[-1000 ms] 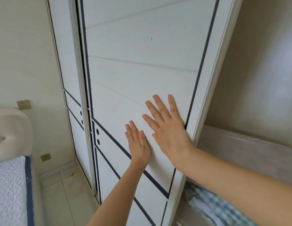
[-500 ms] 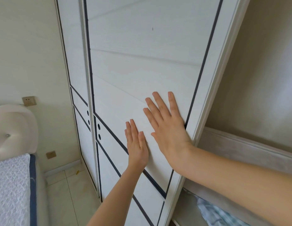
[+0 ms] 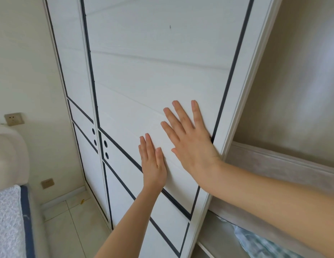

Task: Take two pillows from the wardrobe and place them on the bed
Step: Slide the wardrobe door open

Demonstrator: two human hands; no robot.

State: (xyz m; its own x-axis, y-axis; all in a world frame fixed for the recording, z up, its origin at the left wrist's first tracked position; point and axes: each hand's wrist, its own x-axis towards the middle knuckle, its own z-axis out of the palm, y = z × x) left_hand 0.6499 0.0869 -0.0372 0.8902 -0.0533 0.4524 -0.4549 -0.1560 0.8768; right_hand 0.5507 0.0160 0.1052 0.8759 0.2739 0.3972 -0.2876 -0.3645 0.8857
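Observation:
Both my hands press flat on the white sliding wardrobe door (image 3: 153, 71), which has dark trim lines. My left hand (image 3: 153, 162) lies lower, fingers together and pointing up. My right hand (image 3: 190, 138) rests higher with fingers spread, its heel at the door's right edge. To the right of the door the wardrobe interior (image 3: 293, 81) is open, with a grey shelf board (image 3: 274, 164). Below that shelf a blue-and-white checked fabric (image 3: 259, 244) shows at the bottom right; I cannot tell whether it is a pillow. The bed (image 3: 7, 220) with its white textured cover sits at the lower left.
A second wardrobe door (image 3: 69, 62) stands behind the first at left. A padded cream headboard (image 3: 9, 155) rises beside the bed. Wall sockets (image 3: 13, 119) sit on the left wall. A tiled floor strip (image 3: 73, 229) runs between bed and wardrobe.
The door has slid left under both hands, overlapping more of the rear door. The view has shifted right, showing more of the bed side and less of the checked fabric.

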